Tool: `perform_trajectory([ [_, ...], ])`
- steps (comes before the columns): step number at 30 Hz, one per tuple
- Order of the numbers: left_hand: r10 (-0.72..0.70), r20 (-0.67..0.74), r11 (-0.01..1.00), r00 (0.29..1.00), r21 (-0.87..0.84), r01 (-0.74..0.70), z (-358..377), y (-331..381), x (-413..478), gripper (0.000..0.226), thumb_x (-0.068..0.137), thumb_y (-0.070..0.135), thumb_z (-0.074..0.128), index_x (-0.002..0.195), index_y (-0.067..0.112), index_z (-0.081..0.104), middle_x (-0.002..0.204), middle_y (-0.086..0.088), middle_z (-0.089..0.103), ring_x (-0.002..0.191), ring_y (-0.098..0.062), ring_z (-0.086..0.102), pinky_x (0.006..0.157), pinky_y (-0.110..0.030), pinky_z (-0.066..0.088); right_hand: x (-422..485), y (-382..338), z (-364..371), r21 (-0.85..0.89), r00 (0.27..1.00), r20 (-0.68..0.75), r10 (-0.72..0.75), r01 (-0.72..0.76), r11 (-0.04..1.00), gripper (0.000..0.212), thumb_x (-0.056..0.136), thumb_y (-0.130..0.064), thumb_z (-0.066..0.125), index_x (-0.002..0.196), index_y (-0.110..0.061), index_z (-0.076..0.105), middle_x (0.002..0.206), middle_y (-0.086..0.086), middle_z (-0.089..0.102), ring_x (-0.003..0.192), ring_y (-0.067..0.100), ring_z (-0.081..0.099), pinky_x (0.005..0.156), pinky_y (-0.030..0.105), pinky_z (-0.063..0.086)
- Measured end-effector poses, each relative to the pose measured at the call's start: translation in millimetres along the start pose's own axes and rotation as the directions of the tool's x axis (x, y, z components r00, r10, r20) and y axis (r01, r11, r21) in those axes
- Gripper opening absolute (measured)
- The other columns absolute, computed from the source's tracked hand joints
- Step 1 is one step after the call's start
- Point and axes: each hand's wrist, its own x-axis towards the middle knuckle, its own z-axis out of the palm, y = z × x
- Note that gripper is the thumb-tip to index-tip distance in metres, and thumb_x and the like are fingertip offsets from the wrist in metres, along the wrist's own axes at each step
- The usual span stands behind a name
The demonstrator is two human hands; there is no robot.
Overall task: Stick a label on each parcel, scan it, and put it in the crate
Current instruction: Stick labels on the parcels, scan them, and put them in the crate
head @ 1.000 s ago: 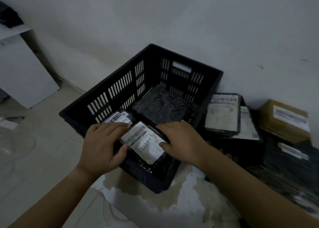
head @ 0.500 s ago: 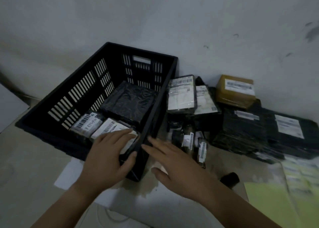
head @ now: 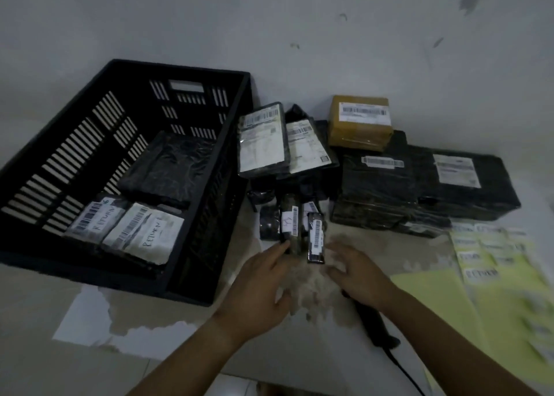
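Three parcels point(head: 143, 234) in black crate point(head: 90, 275)

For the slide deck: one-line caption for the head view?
Both open, left hand and right hand hover at small labelled parcels beside a black crate holding two RETURN-marked parcels.

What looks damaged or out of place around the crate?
The floor in front of the black crate shows ragged white and brown patches, as if its surface has peeled or stained. The small parcels lie in a loose heap.
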Motion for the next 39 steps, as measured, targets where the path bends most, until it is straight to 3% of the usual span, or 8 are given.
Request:
perform_trajectory([
  [4,-0.189,0.241,0.982,0.952,0.075,0.176,37.6,-33.9,20.6,0.077,0.090,0.022,0.060,0.159,0.026,0.025,0.166,0.002,0.024,0.146,-0.023,0.037,0.109,-0.035,0.043,28.4,8.9,-4.3,0.016,0.997,-0.077,0.003,-0.002,1.000,0.050,0.093,-0.016,0.062,0.141,-0.016,0.049,0.141,0.008,0.054,0.126,0.021,0.052,0.090,0.014,0.033],
  [11,-0.438,0.569,0.883,0.696,0.419,0.213,88.9,-68.0,16.2,0.104,0.095,0.058,0.056,0.156,0.036,-0.024,0.158,-0.004,-0.045,0.149,-0.035,-0.034,0.120,-0.066,-0.001,65.4,25.5,1.7,-0.049,0.997,-0.067,-0.038,0.035,0.998,0.062,0.087,-0.009,0.062,0.146,-0.017,0.044,0.140,0.011,0.053,0.125,0.028,0.051,0.095,0.024,0.040],
  [21,-0.462,0.560,0.865,0.688,0.456,0.209,95.8,-67.2,17.0,0.109,0.091,0.064,0.059,0.157,0.034,-0.023,0.156,-0.006,-0.048,0.145,-0.038,-0.039,0.117,-0.071,-0.001,113.3,40.0,15.6,-0.253,0.995,0.073,-0.064,0.081,0.964,0.105,0.080,-0.017,0.075,0.157,-0.027,0.004,0.165,0.004,0.008,0.143,0.032,0.032,0.106,0.045,0.043],
  [25,-0.459,0.555,0.864,0.694,0.460,0.204,95.9,-66.9,15.8,0.109,0.090,0.066,0.059,0.158,0.035,-0.020,0.157,-0.006,-0.046,0.146,-0.038,-0.037,0.118,-0.071,0.000,113.3,32.9,18.3,-0.372,0.994,0.057,-0.089,0.104,0.922,0.111,0.075,-0.020,0.079,0.157,-0.024,0.006,0.161,0.009,0.015,0.134,0.035,0.042,0.098,0.042,0.047],
  [29,-0.456,0.544,0.862,0.704,0.467,0.198,98.1,-69.8,14.7,0.109,0.088,0.068,0.059,0.158,0.036,-0.019,0.158,-0.006,-0.045,0.147,-0.038,-0.036,0.118,-0.070,0.001,107.2,33.4,20.3,-0.306,0.990,-0.058,-0.128,0.104,0.946,0.051,0.077,-0.012,0.075,0.125,-0.016,0.057,0.133,0.010,0.041,0.106,0.034,0.057,0.085,0.038,0.052],
  [31,-0.447,0.537,0.866,0.716,0.459,0.196,98.3,-70.8,13.8,0.109,0.088,0.069,0.059,0.158,0.036,-0.019,0.158,-0.005,-0.045,0.148,-0.038,-0.036,0.118,-0.070,0.002,99.3,33.2,17.6,-0.174,0.983,-0.132,-0.127,0.103,0.979,0.027,0.078,-0.006,0.073,0.102,-0.012,0.063,0.116,0.008,0.049,0.092,0.028,0.059,0.076,0.031,0.048],
  [36,-0.464,0.538,0.872,0.704,0.415,0.259,91.8,-67.9,16.9,0.107,0.087,0.065,0.062,0.161,0.036,-0.010,0.162,-0.004,-0.037,0.151,-0.036,-0.029,0.120,-0.066,0.004,59.0,21.2,-1.4,0.177,0.948,-0.318,0.025,0.033,0.984,0.017,0.081,-0.008,0.074,0.092,-0.014,0.062,0.088,-0.004,0.064,0.080,0.006,0.060,0.066,0.018,0.042],
  [39,-0.417,0.501,0.869,0.758,-0.023,0.494,73.7,-49.6,25.3,0.083,0.091,0.048,0.069,0.159,0.035,0.023,0.170,0.002,0.010,0.157,-0.016,0.012,0.120,-0.033,0.031,24.7,18.3,-11.8,0.372,0.918,-0.357,0.172,-0.029,0.928,0.015,0.084,-0.015,0.075,0.090,-0.015,0.061,0.088,-0.007,0.066,0.082,0.001,0.063,0.066,0.008,0.046],
])
